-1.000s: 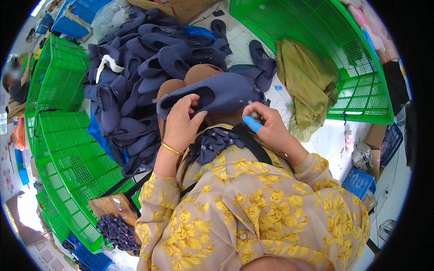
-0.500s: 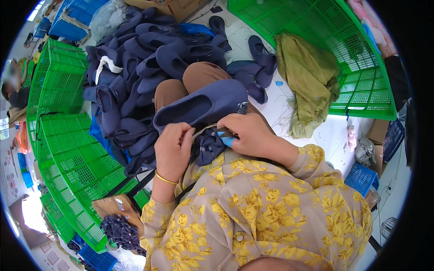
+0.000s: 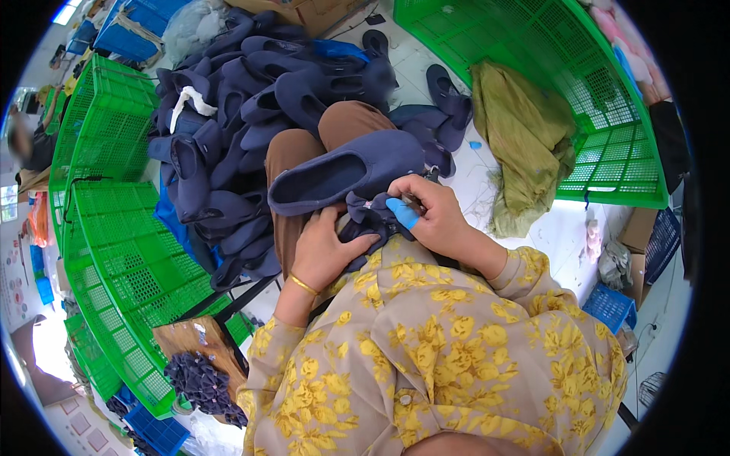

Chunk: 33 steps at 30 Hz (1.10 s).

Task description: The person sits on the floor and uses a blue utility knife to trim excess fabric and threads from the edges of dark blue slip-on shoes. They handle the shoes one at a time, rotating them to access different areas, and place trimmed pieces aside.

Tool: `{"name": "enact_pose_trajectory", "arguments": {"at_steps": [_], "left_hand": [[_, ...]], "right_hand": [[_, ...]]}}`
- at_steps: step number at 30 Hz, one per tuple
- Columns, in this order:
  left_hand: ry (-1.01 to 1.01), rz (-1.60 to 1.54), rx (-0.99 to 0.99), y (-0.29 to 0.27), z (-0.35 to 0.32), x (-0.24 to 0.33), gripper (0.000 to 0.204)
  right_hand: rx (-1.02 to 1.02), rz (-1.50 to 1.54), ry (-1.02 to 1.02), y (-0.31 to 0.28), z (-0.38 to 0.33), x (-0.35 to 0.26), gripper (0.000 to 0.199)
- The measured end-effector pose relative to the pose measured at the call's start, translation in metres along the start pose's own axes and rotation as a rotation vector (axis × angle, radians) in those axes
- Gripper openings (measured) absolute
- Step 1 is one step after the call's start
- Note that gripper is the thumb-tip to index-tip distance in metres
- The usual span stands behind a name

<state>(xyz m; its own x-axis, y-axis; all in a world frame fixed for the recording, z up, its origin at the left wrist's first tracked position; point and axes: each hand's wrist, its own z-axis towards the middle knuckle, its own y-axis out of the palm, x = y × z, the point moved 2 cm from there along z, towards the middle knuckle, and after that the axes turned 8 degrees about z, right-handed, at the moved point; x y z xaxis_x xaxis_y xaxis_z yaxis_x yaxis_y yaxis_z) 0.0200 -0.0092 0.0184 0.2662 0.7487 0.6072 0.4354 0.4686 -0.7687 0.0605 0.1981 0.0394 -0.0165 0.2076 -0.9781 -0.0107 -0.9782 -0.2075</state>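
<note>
Pinching navy bow (image 3: 371,205) in right hand (image 3: 436,217), with left hand (image 3: 327,248) spread, close by shoe (image 3: 357,172) lying crosswise ahead, toe nearer right hand.

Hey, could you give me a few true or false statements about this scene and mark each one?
1. A dark blue shoe lies over the brown trouser legs. True.
2. The blue finger cover is on the left hand. False: the blue cover is on the right hand.
3. A dark bow shows between the left hand and right hand. True.
4. The crumpled sheet on the right is red. False: that sheet is olive green.
5. A yellow bangle circles the left wrist. True.
</note>
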Motion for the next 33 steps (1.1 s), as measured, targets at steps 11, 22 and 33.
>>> {"name": "enact_pose_trajectory", "arguments": {"at_steps": [11,22,33], "left_hand": [[0.208,0.274,0.120,-0.015,-0.001,0.012,0.038],[-0.233,-0.902,-0.107,-0.057,-0.015,0.040,0.026],[0.060,-1.029,-0.020,-0.047,-0.021,0.038,0.019]], "right_hand": [[0.008,0.275,0.091,-0.002,-0.001,-0.014,0.010],[-0.055,-0.001,-0.318,0.002,-0.001,-0.038,0.024],[-0.213,0.471,0.110,0.002,0.002,-0.029,0.023]]}}
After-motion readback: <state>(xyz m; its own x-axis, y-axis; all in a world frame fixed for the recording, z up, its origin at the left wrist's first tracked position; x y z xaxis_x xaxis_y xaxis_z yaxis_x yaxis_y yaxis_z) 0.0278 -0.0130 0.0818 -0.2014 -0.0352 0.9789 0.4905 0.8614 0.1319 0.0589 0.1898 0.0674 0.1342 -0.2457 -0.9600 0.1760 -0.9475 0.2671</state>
